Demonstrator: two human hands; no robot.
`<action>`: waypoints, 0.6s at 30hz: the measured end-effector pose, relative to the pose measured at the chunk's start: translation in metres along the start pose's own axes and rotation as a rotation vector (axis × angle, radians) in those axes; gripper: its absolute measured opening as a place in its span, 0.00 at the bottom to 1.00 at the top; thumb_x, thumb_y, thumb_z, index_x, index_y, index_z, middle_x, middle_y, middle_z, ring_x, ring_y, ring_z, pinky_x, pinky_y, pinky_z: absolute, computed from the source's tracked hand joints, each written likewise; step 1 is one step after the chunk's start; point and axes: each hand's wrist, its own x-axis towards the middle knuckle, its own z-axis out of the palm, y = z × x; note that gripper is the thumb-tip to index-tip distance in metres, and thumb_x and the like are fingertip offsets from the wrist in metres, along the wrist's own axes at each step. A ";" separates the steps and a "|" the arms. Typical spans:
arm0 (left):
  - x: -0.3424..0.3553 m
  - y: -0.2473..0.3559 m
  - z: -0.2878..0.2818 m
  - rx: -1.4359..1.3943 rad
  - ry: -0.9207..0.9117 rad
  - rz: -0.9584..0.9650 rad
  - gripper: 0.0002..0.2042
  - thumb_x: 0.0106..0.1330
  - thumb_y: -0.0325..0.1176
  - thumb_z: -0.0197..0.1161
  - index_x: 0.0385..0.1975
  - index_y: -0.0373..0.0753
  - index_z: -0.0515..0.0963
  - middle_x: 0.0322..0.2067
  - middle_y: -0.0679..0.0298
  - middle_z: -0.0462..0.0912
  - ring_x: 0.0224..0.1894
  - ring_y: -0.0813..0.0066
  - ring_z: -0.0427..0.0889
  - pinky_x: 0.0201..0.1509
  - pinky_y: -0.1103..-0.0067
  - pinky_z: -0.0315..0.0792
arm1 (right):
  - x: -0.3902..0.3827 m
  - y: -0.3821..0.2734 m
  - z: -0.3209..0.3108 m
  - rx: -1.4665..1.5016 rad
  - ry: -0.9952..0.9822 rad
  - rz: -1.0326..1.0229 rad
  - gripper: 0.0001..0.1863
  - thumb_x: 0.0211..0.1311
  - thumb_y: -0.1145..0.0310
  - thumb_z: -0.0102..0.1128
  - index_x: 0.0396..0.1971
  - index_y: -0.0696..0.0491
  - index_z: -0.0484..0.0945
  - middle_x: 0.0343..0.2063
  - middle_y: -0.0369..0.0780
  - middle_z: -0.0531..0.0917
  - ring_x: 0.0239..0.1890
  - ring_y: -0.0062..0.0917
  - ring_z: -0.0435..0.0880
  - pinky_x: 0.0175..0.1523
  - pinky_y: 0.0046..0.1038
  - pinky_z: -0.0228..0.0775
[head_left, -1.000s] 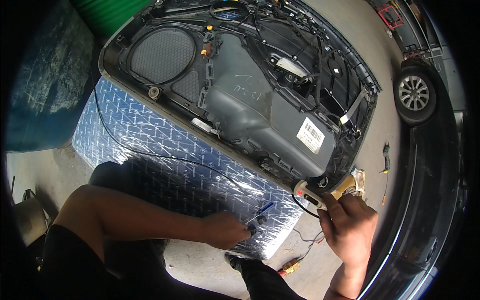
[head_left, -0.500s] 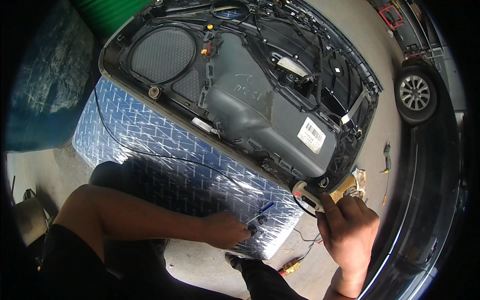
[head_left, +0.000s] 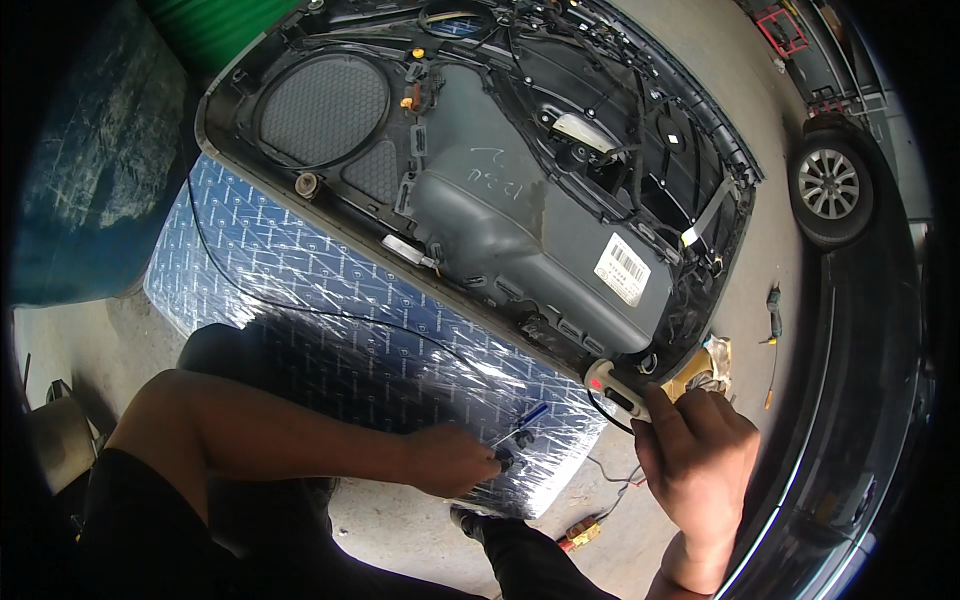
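Right hand: fingers gripping pale tool | its long axis points up-left at door panel edge | left hand farther, curled, grip unclear

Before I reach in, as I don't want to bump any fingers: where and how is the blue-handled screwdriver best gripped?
Probably by its blue handle, coming from the picture's upper right: the handle is thicker than the shaft and points away from the left hand, while the shaft runs toward it.
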 end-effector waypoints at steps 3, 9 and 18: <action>0.000 0.001 -0.002 -0.003 -0.009 -0.001 0.05 0.62 0.28 0.57 0.34 0.36 0.77 0.29 0.54 0.83 0.32 0.52 0.87 0.35 0.57 0.80 | -0.003 0.001 0.004 0.007 -0.015 0.005 0.20 0.44 0.65 0.76 0.42 0.53 0.88 0.23 0.34 0.72 0.22 0.25 0.76 0.23 0.31 0.67; 0.000 -0.001 0.000 0.012 0.001 0.011 0.04 0.61 0.28 0.58 0.34 0.36 0.76 0.28 0.55 0.82 0.31 0.54 0.87 0.32 0.59 0.80 | -0.003 -0.007 -0.004 0.023 -0.027 0.044 0.19 0.47 0.69 0.75 0.42 0.54 0.87 0.23 0.37 0.75 0.23 0.30 0.78 0.25 0.34 0.68; 0.002 -0.002 0.001 0.037 -0.057 0.003 0.06 0.60 0.28 0.61 0.36 0.37 0.76 0.28 0.57 0.80 0.30 0.57 0.86 0.30 0.61 0.80 | -0.012 0.006 0.001 0.050 -0.034 0.090 0.19 0.46 0.72 0.75 0.42 0.56 0.87 0.25 0.39 0.79 0.24 0.34 0.81 0.28 0.35 0.71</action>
